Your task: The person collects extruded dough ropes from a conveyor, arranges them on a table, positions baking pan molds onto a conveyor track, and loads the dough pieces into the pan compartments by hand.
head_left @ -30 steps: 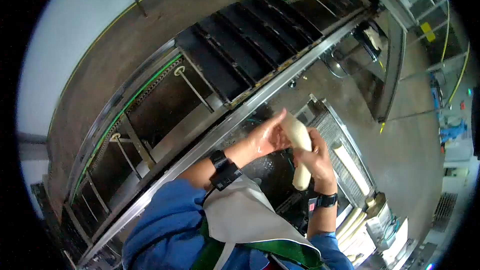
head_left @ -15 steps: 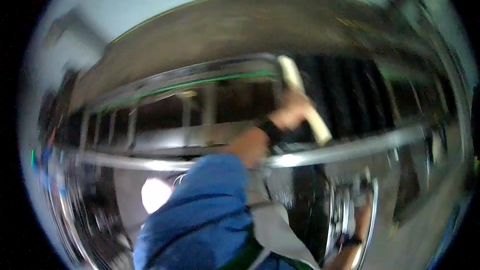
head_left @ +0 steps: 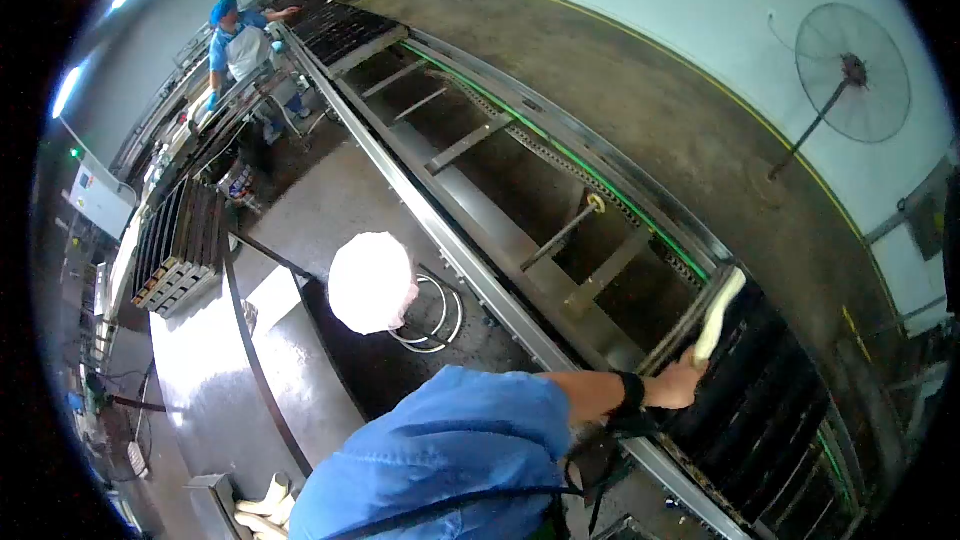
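Observation:
My left hand (head_left: 677, 385) is closed around the lower end of a long pale dough roll (head_left: 718, 315). The roll lies along the near-left edge of a black grooved tray (head_left: 765, 390), which rests on the conveyor frame. A black band circles my left wrist. My right hand is out of view.
The conveyor rail (head_left: 440, 230) runs diagonally to the upper left, where a co-worker (head_left: 240, 45) in a blue cap stands. A white covered round object (head_left: 370, 283), stacked trays (head_left: 180, 245) and more dough pieces (head_left: 268, 508) are to the left. A fan (head_left: 853, 70) stands upper right.
The view has swung left along the conveyor. The dough roll, first held in both hands, is now at the tray in my left hand alone. My right hand has left the view.

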`<state>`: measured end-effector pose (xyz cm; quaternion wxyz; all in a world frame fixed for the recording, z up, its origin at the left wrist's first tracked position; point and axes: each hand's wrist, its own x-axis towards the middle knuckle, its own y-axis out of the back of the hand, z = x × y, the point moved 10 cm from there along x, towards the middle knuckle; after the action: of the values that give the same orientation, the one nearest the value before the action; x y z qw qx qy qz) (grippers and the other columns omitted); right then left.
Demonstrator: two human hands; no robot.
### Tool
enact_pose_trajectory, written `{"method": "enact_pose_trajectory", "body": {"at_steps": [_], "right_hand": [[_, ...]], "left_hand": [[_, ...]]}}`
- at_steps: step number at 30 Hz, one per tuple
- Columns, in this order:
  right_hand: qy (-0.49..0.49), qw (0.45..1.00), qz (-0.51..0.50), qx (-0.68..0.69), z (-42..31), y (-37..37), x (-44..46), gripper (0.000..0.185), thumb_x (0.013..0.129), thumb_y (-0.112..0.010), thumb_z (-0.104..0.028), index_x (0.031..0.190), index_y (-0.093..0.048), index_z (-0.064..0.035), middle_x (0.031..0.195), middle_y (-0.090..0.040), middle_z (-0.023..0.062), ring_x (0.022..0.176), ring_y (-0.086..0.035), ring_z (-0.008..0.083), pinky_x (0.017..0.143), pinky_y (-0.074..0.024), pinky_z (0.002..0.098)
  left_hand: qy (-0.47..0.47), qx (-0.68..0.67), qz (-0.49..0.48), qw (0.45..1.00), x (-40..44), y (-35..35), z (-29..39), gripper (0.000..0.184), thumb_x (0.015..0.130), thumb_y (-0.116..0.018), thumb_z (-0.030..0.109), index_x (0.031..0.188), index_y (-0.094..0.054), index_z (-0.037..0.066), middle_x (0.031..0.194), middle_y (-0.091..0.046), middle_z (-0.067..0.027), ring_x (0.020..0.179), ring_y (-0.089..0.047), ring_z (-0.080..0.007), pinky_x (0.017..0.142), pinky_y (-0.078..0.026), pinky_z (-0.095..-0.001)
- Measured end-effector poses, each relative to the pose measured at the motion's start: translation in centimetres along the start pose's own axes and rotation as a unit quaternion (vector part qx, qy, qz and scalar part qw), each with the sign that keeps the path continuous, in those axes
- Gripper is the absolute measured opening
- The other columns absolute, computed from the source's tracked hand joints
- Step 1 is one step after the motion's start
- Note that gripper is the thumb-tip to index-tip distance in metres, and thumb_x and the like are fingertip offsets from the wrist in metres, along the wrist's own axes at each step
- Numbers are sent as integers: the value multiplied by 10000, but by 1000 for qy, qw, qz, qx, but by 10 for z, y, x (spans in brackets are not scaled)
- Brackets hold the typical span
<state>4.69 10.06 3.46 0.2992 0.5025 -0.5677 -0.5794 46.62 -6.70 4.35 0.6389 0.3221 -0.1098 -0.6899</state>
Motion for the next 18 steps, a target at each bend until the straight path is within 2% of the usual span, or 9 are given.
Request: {"method": "enact_pose_trajectory", "body": {"at_steps": [1,5,9,10,11,13,15,17,18], "right_hand": [[2,1000,-5,21,4,0,-3,537,793,-672,-189,1253,-458,-13,1190,-510,119,1061,-498,222,875,-438,350],[-27,981,-14,190,29,11,-42,542,783,-694,-228,1228,-471,-14,1148,-523,106,1017,-508,201,848,-444,341],[-89,906,111,398,65,106,-90,550,773,-716,-267,1203,-483,-15,1106,-536,93,972,-519,180,822,-449,333],[-88,878,171,438,78,144,-107,553,771,-721,-277,1197,-486,-15,1095,-539,89,961,-521,175,816,-451,331],[-37,854,232,464,93,185,-118,531,772,-716,-252,1202,-490,-38,1091,-546,85,968,-539,193,832,-460,341],[-32,706,346,617,70,263,-164,487,787,-699,-239,1183,-500,-37,1078,-552,81,959,-553,213,843,-474,360],[-54,658,378,649,19,321,-190,481,803,-681,-254,1197,-506,-41,1105,-564,107,1007,-565,237,857,-485,410],[-33,584,344,735,9,301,-182,480,811,-665,-258,1204,-510,-29,1139,-574,147,1057,-565,251,920,-462,436],[78,595,261,756,-39,313,-170,471,814,-657,-188,1222,-505,-10,1188,-561,141,1111,-550,262,948,-455,437]], "left_hand": [[14,-4,73,997,-12,7,0,605,892,-494,242,1436,-274,93,1391,-370,-235,1184,-427,-474,991,-383,-463],[53,-165,122,977,-44,27,-11,598,876,-508,174,1414,-272,61,1360,-356,-261,1173,-427,-447,978,-383,-455],[77,-294,127,944,-58,41,-6,593,860,-522,105,1392,-270,29,1329,-343,-288,1162,-428,-421,965,-384,-446],[76,-278,111,951,-60,41,1,593,856,-526,88,1387,-270,21,1321,-340,-295,1159,-428,-415,962,-384,-444],[60,-179,78,979,-56,34,10,705,806,-511,13,1422,-168,16,1392,-185,-297,1231,-324,-444,1017,-325,-440],[36,27,-1,999,-63,27,36,917,703,-475,-115,1464,21,7,1479,103,-289,1330,-132,-497,1108,-206,-431],[-27,57,45,997,-48,15,42,925,723,-508,-87,1470,22,38,1487,85,-289,1330,-131,-515,1127,-154,-450],[-21,42,30,998,-34,3,49,922,728,-511,-83,1473,14,55,1493,99,-273,1329,-146,-515,1123,-169,-454],[0,39,13,999,-33,7,68,917,732,-507,-80,1475,12,62,1497,95,-260,1321,-181,-515,1117,-207,-454]]}}
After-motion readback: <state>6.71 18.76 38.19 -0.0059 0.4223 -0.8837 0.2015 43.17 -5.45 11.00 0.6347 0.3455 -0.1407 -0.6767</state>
